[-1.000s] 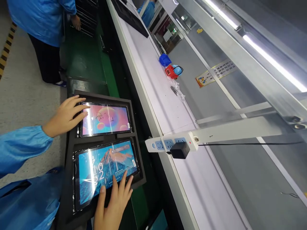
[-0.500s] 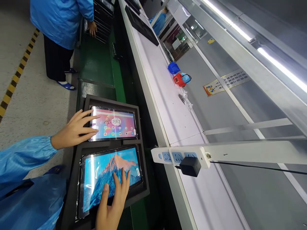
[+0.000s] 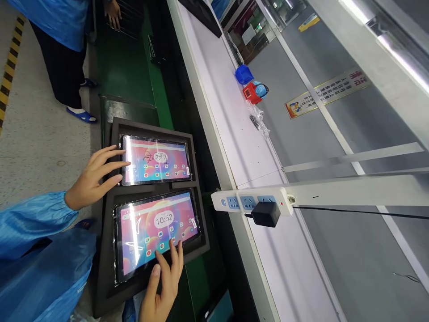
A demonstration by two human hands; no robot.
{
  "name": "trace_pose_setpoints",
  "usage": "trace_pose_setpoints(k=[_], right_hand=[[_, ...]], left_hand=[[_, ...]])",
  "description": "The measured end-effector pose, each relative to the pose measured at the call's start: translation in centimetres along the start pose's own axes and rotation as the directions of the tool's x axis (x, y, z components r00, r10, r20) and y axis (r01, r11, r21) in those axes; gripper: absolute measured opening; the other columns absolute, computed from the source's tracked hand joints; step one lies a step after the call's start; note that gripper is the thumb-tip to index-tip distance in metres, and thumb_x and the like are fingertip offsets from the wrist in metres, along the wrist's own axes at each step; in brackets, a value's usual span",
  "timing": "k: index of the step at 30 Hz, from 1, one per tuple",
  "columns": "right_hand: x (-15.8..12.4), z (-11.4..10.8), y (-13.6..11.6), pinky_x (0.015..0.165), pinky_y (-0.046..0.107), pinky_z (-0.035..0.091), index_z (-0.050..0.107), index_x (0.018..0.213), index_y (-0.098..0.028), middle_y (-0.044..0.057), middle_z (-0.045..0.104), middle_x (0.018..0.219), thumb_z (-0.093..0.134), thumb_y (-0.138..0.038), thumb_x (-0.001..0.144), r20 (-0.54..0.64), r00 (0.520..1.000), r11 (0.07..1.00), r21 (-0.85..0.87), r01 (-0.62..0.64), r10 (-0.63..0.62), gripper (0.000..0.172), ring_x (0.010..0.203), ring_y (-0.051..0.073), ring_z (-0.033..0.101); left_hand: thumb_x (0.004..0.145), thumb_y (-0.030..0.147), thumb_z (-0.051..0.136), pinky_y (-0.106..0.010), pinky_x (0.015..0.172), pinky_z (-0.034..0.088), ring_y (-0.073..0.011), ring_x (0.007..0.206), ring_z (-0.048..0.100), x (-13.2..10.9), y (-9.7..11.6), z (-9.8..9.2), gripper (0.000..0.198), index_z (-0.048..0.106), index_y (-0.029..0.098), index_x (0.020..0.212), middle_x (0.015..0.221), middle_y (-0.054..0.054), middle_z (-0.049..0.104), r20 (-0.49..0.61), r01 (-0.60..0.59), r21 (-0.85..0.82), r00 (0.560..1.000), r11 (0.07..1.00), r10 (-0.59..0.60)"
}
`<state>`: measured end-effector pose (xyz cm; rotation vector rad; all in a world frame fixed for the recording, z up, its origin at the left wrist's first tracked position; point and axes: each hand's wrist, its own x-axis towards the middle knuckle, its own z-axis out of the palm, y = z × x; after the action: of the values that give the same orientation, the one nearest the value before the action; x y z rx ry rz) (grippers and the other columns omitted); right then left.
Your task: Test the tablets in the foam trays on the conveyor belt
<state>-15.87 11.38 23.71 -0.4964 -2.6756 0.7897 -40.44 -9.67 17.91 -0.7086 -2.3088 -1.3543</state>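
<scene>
Two lit tablets lie in a black foam tray [image 3: 110, 268]. The far tablet [image 3: 157, 160] shows a pink home screen with a clock. The near tablet [image 3: 157, 228] shows a similar pink home screen reading 10:52. My left hand [image 3: 95, 176] is open, fingers spread, with its fingertips resting on the left edge of the far tablet. My right hand [image 3: 164, 281] is open too, its fingers stretched onto the lower edge of the near tablet's screen. Both arms wear blue sleeves.
A white power strip [image 3: 250, 202] with a black adapter plugged in hangs on a rail over the white bench [image 3: 231, 116]. Blue and red small items [image 3: 250, 85] sit farther along it. Another person in blue [image 3: 56, 27] stands at the top left by a green conveyor.
The near tablet's screen changed from a mountain wallpaper to a pink home screen with icons. My right hand slid back toward the screen's lower edge. The view shifted slightly.
</scene>
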Motion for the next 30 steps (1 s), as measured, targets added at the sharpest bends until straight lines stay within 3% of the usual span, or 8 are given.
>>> trace_pose_setpoints(k=[3, 8, 11, 14, 19, 25, 30], right_hand=[[-0.6, -0.1, 0.2, 0.105, 0.059, 0.05, 0.071, 0.121, -0.032, 0.005, 0.053, 0.151, 0.044, -0.033, 0.104, 0.099, 0.99, 0.991, -0.078, 0.113, -0.105, 0.032, 0.149, 0.037, 0.037], [-0.4, -0.7, 0.1, 0.106, 0.069, 0.045, 0.07, 0.125, -0.036, 0.002, 0.042, 0.16, 0.052, -0.03, 0.099, 0.256, 0.932, 0.936, -0.175, 0.305, -0.256, 0.031, 0.15, 0.042, 0.033], [-0.1, -1.0, -0.2, 0.108, 0.074, 0.039, 0.07, 0.124, -0.04, -0.001, 0.041, 0.16, 0.053, -0.03, 0.099, 0.289, 0.915, 0.92, -0.189, 0.344, -0.282, 0.032, 0.15, 0.043, 0.032], [-0.4, -0.9, -0.1, 0.11, 0.072, 0.039, 0.071, 0.121, -0.038, -0.001, 0.044, 0.159, 0.048, -0.032, 0.102, 0.233, 0.939, 0.945, -0.147, 0.291, -0.253, 0.031, 0.151, 0.04, 0.031], [-0.9, -0.3, 0.3, 0.106, 0.057, 0.051, 0.066, 0.131, -0.03, 0.008, 0.051, 0.153, 0.047, -0.036, 0.103, 0.104, 0.983, 0.984, -0.076, 0.159, -0.151, 0.034, 0.149, 0.036, 0.038], [-0.8, 0.8, 0.1, 0.107, 0.057, 0.05, 0.064, 0.132, -0.031, 0.008, 0.055, 0.149, 0.053, -0.038, 0.101, 0.009, 0.997, 0.997, 0.005, 0.074, -0.075, 0.034, 0.145, 0.035, 0.044], [-0.7, 1.1, 0.8, 0.108, 0.057, 0.049, 0.063, 0.134, -0.028, 0.01, 0.056, 0.148, 0.054, -0.036, 0.101, -0.03, 0.998, 0.998, 0.034, 0.055, -0.054, 0.036, 0.144, 0.035, 0.044]], left_hand=[[0.102, 0.027, 0.048, -0.056, 0.122, 0.029, -0.0303, 0.147, 0.034, -0.7, 0.4, 0.6, 0.03, 0.059, 0.027, 0.129, 0.146, -0.008, 0.05, 0.017, 0.046, -0.029, 0.999, 0.999, -0.045], [0.101, 0.026, 0.047, -0.055, 0.122, 0.03, -0.0286, 0.146, 0.037, -1.1, 0.7, 1.6, 0.027, 0.061, 0.03, 0.124, 0.142, -0.006, 0.053, -0.005, 0.082, -0.074, 0.997, 0.994, -0.083], [0.101, 0.026, 0.046, -0.053, 0.123, 0.032, -0.0256, 0.145, 0.038, -1.2, 0.7, 1.8, 0.029, 0.06, 0.033, 0.125, 0.142, -0.005, 0.053, -0.033, 0.095, -0.093, 0.995, 0.991, -0.099], [0.101, 0.027, 0.047, -0.053, 0.123, 0.032, -0.0257, 0.145, 0.039, -1.3, 0.5, 1.9, 0.028, 0.06, 0.033, 0.124, 0.142, -0.005, 0.054, -0.044, 0.101, -0.1, 0.993, 0.99, -0.106], [0.1, 0.027, 0.047, -0.054, 0.121, 0.033, -0.0281, 0.143, 0.042, -1.4, 0.2, 2.2, 0.024, 0.062, 0.027, 0.12, 0.139, -0.007, 0.056, -0.068, 0.107, -0.1, 0.991, 0.989, -0.114], [0.099, 0.027, 0.045, -0.06, 0.12, 0.034, -0.0307, 0.141, 0.044, -1.3, 0.6, 2.2, 0.027, 0.064, 0.026, 0.117, 0.136, -0.008, 0.058, -0.06, 0.151, -0.116, 0.986, 0.982, -0.158], [0.098, 0.028, 0.038, -0.063, 0.12, 0.033, -0.0311, 0.142, 0.043, -1.3, 1.2, 2.2, 0.038, 0.063, 0.035, 0.126, 0.137, -0.006, 0.057, -0.048, 0.192, -0.146, 0.978, 0.97, -0.201]])
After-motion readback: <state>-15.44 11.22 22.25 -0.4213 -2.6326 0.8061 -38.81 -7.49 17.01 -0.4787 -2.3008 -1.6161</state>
